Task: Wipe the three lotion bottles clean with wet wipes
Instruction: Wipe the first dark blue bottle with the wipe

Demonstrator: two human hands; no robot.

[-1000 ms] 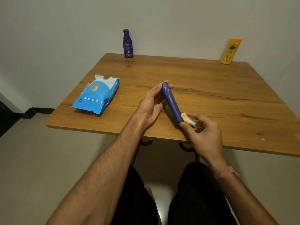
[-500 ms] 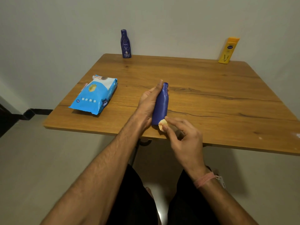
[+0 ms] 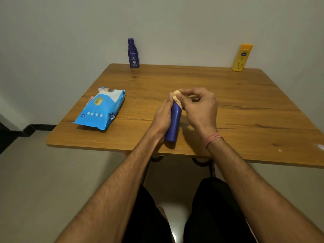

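Observation:
A dark blue lotion bottle (image 3: 174, 123) lies lengthwise near the front of the wooden table (image 3: 245, 106), its base toward me. My left hand (image 3: 162, 116) grips it along its left side. My right hand (image 3: 198, 107) pinches a small crumpled wet wipe (image 3: 176, 95) against the bottle's far end, which the wipe hides. A second dark blue lotion bottle (image 3: 133, 53) stands upright at the table's back left edge. A yellow lotion bottle (image 3: 242, 57) stands at the back right, against the wall.
A light blue pack of wet wipes (image 3: 101, 109) lies flat on the table's left side. A wall rises directly behind the table. My legs in dark trousers are under the front edge.
My right hand slid the wipe from the bottle's near end up to its far end. The bottle turned from slanted to pointing straight away from me, still in my left hand.

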